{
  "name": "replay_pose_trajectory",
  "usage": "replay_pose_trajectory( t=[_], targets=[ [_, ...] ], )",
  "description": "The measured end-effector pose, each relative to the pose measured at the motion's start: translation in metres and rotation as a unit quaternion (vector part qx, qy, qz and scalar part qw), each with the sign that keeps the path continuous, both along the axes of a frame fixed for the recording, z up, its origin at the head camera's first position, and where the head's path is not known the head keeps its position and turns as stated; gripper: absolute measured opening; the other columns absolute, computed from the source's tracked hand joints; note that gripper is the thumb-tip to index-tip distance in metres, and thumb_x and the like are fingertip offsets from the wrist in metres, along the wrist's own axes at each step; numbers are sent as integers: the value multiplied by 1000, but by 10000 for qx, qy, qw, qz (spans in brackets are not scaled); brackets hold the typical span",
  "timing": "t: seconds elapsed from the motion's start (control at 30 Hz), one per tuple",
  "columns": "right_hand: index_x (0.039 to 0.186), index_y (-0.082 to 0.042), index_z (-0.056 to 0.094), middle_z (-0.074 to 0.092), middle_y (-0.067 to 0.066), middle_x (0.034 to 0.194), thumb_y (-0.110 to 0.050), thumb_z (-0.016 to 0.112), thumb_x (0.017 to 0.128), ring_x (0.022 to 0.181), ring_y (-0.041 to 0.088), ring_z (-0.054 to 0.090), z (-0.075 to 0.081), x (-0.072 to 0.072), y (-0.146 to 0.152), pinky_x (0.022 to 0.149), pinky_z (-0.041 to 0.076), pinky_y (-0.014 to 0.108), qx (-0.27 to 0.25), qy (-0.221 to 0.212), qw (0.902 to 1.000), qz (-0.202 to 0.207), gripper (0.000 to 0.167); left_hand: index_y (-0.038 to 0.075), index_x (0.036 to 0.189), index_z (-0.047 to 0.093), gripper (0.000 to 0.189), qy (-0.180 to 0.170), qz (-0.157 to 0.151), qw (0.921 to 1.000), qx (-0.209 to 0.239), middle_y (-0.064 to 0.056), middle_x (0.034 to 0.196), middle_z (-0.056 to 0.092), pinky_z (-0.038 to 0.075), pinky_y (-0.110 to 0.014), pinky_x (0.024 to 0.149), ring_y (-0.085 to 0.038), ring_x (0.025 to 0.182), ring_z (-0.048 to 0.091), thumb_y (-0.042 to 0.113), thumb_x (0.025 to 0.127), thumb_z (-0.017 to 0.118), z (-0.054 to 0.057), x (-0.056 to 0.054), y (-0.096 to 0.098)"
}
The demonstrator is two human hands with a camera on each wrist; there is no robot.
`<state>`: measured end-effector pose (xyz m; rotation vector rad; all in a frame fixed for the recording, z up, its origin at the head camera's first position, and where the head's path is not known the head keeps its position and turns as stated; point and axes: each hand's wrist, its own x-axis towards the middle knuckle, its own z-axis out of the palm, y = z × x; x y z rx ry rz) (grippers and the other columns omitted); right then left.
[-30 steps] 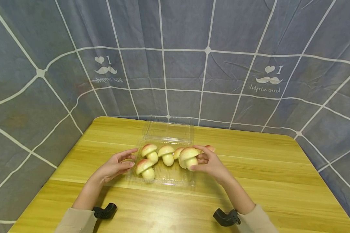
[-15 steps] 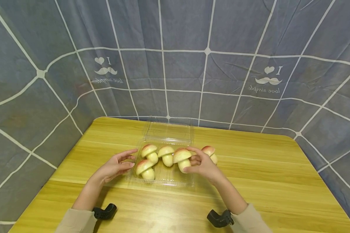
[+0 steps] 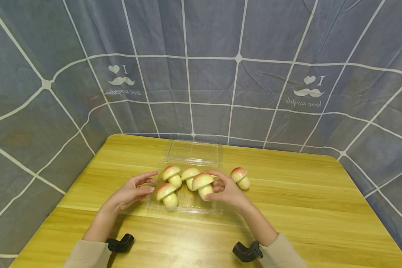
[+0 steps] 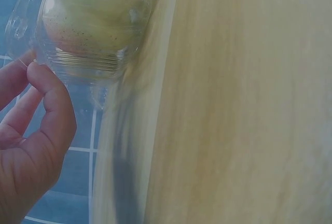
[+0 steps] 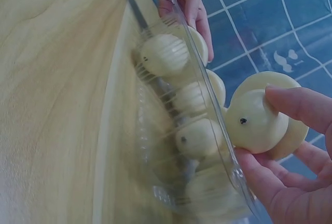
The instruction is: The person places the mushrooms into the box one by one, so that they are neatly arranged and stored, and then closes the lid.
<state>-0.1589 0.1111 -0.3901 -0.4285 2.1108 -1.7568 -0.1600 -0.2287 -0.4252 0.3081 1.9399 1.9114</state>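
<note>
My right hand (image 3: 228, 191) holds a pale yellow mushroom (image 3: 202, 185) with a reddish cap, thumb and fingers around its stem. It hangs over the right half of a clear plastic container (image 3: 187, 210), and in the right wrist view a dark spot marks the stem's end. Several similar mushrooms (image 3: 167, 194) lie inside the container, one of them hidden behind the held one in the head view. My left hand (image 3: 132, 191) is at the container's left side, thumb and forefinger pinching the clear rim (image 4: 57, 68).
One more mushroom (image 3: 240, 178) lies on the wooden table (image 3: 305, 208), right of the container. The hinged lid (image 3: 193, 150) stands open at the back. Behind the table hangs a grey-blue gridded curtain (image 3: 214, 82).
My right hand has moved left with its mushroom, from the container's right edge to over its inside. The mushroom on the table at right has come into full view. My left hand stays put.
</note>
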Motion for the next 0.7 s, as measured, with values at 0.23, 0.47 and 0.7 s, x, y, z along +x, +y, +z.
replay_pose_trajectory(
  t=[0.23, 0.47, 0.7],
  targets=[
    [139, -5, 40, 61, 19, 105, 1, 75, 74, 90, 25, 61, -5, -1, -10, 74, 51, 33, -65, -24, 9999, 97, 74, -3, 145, 23, 64, -106, 64, 9999, -32, -18, 120, 38, 44, -20, 63, -7, 72, 47, 3, 91, 57, 0, -1, 0],
    [138, -3, 41, 61, 20, 105, 4, 75, 73, 89, 25, 62, -8, -1, -22, 72, 52, 32, -33, -76, 9999, 119, 74, -3, 145, 23, 63, -69, 8, 10000, -3, -19, 120, 37, 45, -21, 63, -8, 73, 48, 3, 92, 56, -1, -2, 0],
    [138, -6, 42, 59, 18, 103, 4, 75, 73, 88, 24, 61, -12, 0, -32, 71, 52, 32, 7, -205, 9997, 162, 74, -5, 144, 23, 63, -34, 1, 10000, 17, -20, 119, 37, 46, -21, 65, -8, 76, 50, 3, 92, 57, -1, -1, 0]
  ],
)
